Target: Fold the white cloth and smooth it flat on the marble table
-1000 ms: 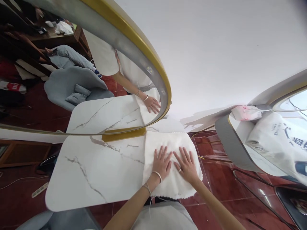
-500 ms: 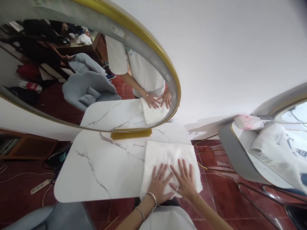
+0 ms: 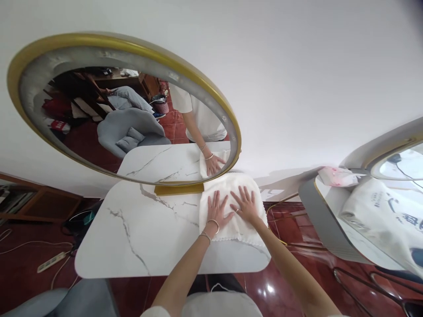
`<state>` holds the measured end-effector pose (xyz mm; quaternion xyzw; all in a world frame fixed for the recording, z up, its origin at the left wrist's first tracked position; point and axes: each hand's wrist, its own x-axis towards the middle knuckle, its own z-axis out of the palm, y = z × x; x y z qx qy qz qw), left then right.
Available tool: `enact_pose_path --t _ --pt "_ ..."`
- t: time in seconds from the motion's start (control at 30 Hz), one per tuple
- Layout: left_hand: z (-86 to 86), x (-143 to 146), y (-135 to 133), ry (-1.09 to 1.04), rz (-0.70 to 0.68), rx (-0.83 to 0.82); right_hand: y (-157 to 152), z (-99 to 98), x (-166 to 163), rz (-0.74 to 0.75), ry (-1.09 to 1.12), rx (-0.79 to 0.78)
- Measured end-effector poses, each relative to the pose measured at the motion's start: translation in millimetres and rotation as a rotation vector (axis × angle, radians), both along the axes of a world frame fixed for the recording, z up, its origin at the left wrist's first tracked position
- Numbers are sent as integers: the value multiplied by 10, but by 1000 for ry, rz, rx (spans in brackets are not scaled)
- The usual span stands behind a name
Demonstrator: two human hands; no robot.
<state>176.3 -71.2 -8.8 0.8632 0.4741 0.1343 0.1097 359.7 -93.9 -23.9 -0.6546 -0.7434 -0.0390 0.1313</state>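
A white cloth point(image 3: 231, 229) with a scalloped edge lies on the right part of a white marble-patterned table point(image 3: 158, 251), up against the back. My left hand point(image 3: 217, 210) rests flat on it with fingers spread, a bracelet at the wrist. To its right, my right hand point(image 3: 245, 204) also presses flat on the cloth, fingers apart and a ring on one finger. Neither hand grips the fabric. Behind the table's back edge stands a round gold-framed mirror point(image 3: 148, 127), which reflects one arm and part of the cloth.
At the right, a second table point(image 3: 324, 224) carries a pink-and-white packet point(image 3: 339, 176) and a white printed bag point(image 3: 370, 207). A power strip point(image 3: 51, 262) with cords lies on the red floor at the left. A grey chair point(image 3: 86, 295) stands at the lower left.
Both hands have slid forward across the tabletop toward the mirror, taking the cloth with them. The front right of the table has come into sight. The camera view has shifted, showing more of the mirror.
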Motion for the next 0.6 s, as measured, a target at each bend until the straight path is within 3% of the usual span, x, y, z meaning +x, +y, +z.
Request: enact_pose_path --t 0.1,0.23,0.33,0.43,0.5,0.53,0.6 --pt "-38 -137 -237 3 -33 33 -214 10 -92 21 -5 -1" --pt "-124 -419 -754 0 -95 43 -730 19 -263 69 3 -28" --pt "-143 -531 -895 -90 -3 11 -1046 27 -370 81 12 -29" --pt "-47 -521 -618 -265 398 13 -1202 39 -414 102 10 -35" --pt "78 -490 -296 -387 655 -106 -1235 39 -410 122 7 -40" --pt "148 -479 -135 -438 722 -204 -1235 35 -403 131 6 -39" --pt "281 -478 128 -514 730 -395 -1192 26 -385 147 15 -25"
